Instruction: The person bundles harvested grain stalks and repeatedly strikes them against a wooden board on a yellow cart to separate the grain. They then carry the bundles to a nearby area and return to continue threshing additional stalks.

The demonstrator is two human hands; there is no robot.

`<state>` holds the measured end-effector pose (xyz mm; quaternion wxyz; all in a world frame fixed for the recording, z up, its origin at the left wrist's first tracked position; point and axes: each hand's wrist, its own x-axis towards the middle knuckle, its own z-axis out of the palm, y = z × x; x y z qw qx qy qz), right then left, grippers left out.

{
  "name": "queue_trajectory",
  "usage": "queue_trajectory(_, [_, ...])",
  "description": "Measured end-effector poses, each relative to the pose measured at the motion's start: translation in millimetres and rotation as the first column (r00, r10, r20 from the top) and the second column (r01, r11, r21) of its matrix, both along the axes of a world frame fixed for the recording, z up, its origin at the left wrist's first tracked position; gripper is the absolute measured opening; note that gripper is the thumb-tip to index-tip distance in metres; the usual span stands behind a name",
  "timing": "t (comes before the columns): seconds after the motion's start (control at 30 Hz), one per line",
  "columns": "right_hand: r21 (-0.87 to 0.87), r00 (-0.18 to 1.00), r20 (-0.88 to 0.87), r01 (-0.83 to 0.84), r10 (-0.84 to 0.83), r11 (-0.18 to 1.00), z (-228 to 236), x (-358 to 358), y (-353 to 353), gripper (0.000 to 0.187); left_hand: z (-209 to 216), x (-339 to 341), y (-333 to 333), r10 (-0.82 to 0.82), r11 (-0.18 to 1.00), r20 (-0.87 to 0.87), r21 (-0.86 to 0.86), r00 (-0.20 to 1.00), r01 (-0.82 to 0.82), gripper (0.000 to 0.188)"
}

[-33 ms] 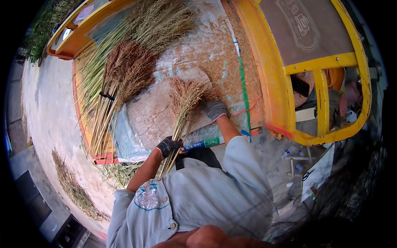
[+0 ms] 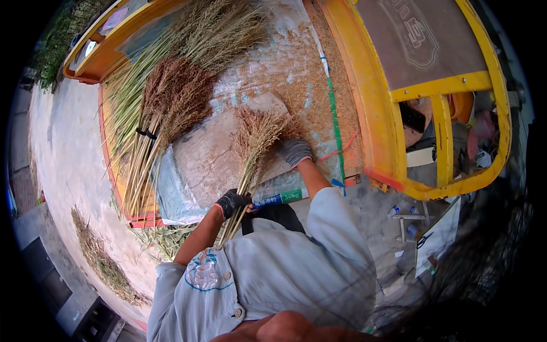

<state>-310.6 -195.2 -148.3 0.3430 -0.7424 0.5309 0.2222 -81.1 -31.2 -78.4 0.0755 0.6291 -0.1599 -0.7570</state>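
Observation:
My left hand [image 2: 232, 203], in a dark knit glove, is closed round the lower stalks of a small bunch of broomcorn [image 2: 250, 149]. The bunch's reddish-tan seed heads fan out over a worn grey-brown slab [image 2: 196, 162]. My right hand [image 2: 296, 152], in a grey striped glove, rests low beside the seed heads at the slab's right edge. Its fingertips are hidden, so I cannot tell what they grip. To the left lies a reddish-brown broomcorn bundle [image 2: 175, 100] with a black tie [image 2: 146, 133] round its stalks.
A larger heap of greenish broomcorn [image 2: 211, 34] lies behind. Loose seeds [image 2: 296, 74] cover the plastic sheet [image 2: 233, 85] on the yellow-framed cargo bed. A yellow metal frame [image 2: 441, 137] rises at right. Dry stalks [image 2: 102, 256] lie on the concrete floor [image 2: 62, 154] at left.

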Motion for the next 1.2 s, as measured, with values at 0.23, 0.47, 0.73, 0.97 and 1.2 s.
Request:
queue_trajectory(0.23, [-0.03, 0.997, 0.045, -0.061, 0.062, 0.998, -7, -6, 2, 0.033, 1, -15, 13, 0.0, 0.972, 0.428, -0.211, 0.904, 0.1, 0.02])
queue_trajectory(0.47, [-0.008, 0.999, -0.014, -0.039, 0.039, 0.999, -31, -14, -23, 0.037, 57, 22, 26, -0.005, 0.964, 0.456, -0.236, 0.89, 0.126, 0.015])
queue_trajectory(0.73, [-0.076, 0.973, 0.032, 0.23, -0.228, 0.97, -15, -6, -24, 0.046, 68, 88, 88, 0.062, 0.905, 0.57, -0.378, 0.819, 0.195, 0.014])
queue_trajectory(0.97, [-0.164, 0.736, 0.248, 0.673, -0.63, 0.721, -33, -46, 2, 0.049, -15, 62, 26, -0.041, 0.867, 0.645, -0.357, 0.763, 0.348, 0.037])
queue_trajectory(1.2, [-0.339, 0.949, 0.294, -0.013, 0.119, 0.941, 45, 3, 69, 0.036, -58, 29, -1, -0.481, 0.654, 0.781, 0.017, 0.398, 0.756, 0.046])
